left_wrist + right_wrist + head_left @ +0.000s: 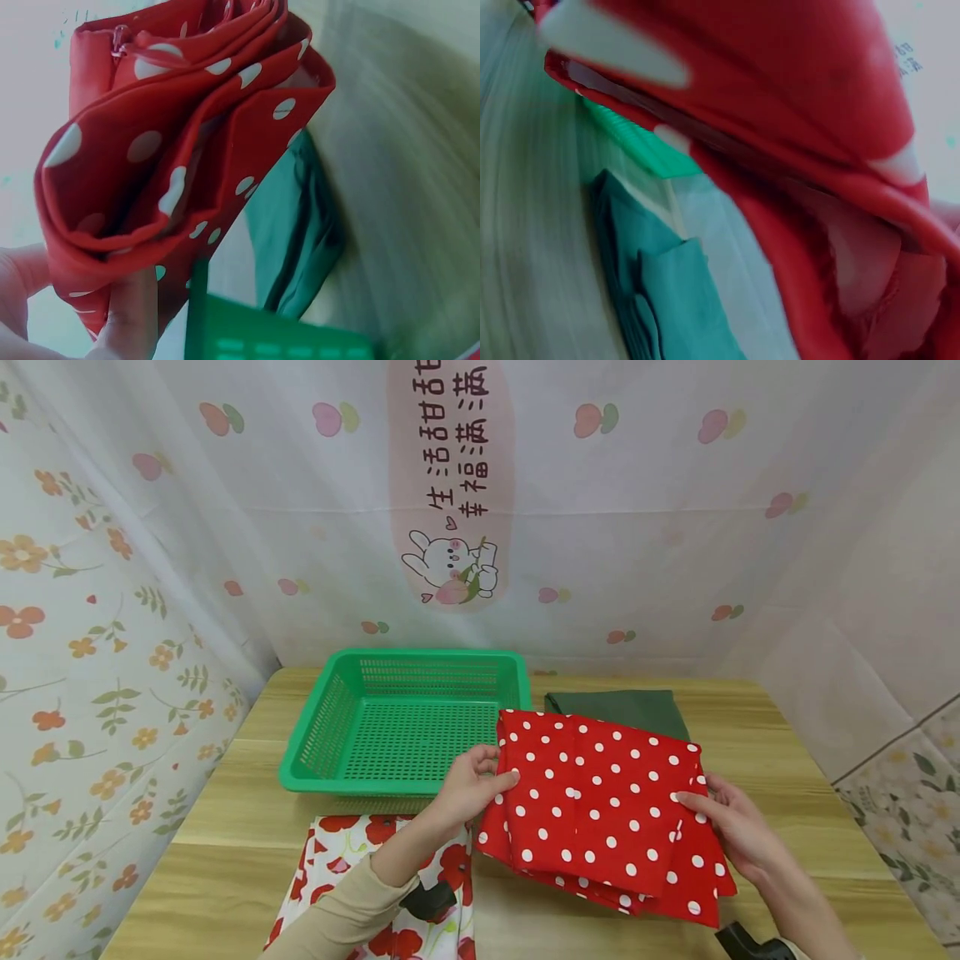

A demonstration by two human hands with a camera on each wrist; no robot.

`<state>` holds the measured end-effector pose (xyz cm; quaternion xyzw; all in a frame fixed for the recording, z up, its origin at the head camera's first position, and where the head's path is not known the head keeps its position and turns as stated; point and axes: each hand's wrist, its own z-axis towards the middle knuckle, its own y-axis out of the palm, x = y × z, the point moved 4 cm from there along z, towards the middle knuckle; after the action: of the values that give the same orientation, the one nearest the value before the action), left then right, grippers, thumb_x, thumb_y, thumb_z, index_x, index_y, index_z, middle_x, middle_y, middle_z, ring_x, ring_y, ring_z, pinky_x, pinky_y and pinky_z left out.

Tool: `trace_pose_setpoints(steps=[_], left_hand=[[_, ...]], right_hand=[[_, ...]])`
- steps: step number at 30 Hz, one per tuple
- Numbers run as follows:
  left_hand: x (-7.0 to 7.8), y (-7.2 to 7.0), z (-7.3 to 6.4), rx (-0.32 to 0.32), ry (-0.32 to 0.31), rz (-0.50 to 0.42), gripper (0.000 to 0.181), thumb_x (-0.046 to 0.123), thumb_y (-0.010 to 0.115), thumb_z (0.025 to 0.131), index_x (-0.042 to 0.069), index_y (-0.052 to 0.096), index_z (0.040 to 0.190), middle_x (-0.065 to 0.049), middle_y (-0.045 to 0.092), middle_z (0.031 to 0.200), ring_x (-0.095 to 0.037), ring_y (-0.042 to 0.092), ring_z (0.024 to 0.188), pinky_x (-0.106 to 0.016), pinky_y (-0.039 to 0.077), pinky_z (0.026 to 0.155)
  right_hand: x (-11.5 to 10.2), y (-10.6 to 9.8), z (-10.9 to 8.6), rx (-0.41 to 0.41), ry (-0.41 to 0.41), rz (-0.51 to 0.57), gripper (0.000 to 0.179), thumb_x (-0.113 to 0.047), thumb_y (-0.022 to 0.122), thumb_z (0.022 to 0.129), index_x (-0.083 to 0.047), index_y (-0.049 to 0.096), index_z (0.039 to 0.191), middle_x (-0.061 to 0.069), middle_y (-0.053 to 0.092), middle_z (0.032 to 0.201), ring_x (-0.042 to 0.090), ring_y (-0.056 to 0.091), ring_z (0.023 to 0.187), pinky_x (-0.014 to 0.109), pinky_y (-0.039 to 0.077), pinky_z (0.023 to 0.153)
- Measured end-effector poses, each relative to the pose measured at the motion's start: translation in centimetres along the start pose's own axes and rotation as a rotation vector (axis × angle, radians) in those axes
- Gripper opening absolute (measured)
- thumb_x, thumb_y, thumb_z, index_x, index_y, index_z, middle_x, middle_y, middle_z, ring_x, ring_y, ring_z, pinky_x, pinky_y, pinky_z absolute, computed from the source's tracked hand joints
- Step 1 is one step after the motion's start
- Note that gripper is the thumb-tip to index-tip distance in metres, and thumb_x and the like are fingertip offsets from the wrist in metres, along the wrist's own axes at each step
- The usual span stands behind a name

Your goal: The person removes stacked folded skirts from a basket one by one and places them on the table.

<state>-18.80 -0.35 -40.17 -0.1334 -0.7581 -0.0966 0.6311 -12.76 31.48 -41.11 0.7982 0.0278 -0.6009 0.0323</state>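
Note:
A red cloth with white polka dots [592,810], folded into several layers, is held up above the table between both hands. My left hand [471,785] pinches its left edge, thumb on the front. At the opposite edge my right hand [738,827] grips it, the thumb on top and the other fingers mostly hidden behind. The left wrist view shows the stacked folds of the red cloth [187,135] from the side. Behind it on the table lies a folded dark green cloth [622,706], partly covered by the red one.
A green plastic basket [300,752] with nothing in it stands at the back left of the wooden table [225,810]. In front of it lies a folded white cloth with red flowers [322,877], partly under my left forearm. Patterned curtains [637,552] enclose the table.

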Motion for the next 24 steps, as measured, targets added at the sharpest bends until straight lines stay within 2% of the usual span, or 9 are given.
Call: trace_pose_setpoints(steps=[10, 15, 24], left_hand=[[-1.0, 2.7, -1.3, -0.044, 0.012, -0.023, 0.033, 0.005, 0.066, 0.084, -0.004, 0.048, 0.11, -0.009, 0.062, 0.092, -0.022, 0.067, 0.081, -0.037, 0.056, 0.071], [-1.6, 3.8, -1.8, -0.062, -0.008, -0.027, 0.031, 0.005, 0.066, 0.083, -0.002, 0.048, 0.108, -0.008, 0.061, 0.092, -0.022, 0.066, 0.082, -0.037, 0.056, 0.071], [-2.8, 5.4, -2.8, -0.061, -0.043, -0.011, 0.032, 0.005, 0.069, 0.081, 0.001, 0.048, 0.106, -0.006, 0.059, 0.094, -0.019, 0.065, 0.084, -0.038, 0.055, 0.073]], right_hand=[[1.3, -2.1, -1.6, 0.026, 0.062, 0.016, 0.041, -0.016, 0.044, 0.099, -0.001, 0.022, 0.132, -0.006, 0.064, 0.096, 0.015, 0.067, 0.085, 0.036, 0.056, 0.07], [1.9, -3.0, -2.4, 0.031, 0.099, 0.034, 0.026, -0.017, 0.043, 0.1, -0.013, 0.033, 0.124, -0.007, 0.065, 0.097, 0.015, 0.067, 0.086, 0.036, 0.056, 0.071], [3.1, -4.1, -3.5, 0.015, 0.151, 0.077, 0.015, -0.018, 0.042, 0.1, -0.025, 0.041, 0.113, -0.007, 0.066, 0.098, 0.017, 0.067, 0.088, 0.038, 0.055, 0.073]])
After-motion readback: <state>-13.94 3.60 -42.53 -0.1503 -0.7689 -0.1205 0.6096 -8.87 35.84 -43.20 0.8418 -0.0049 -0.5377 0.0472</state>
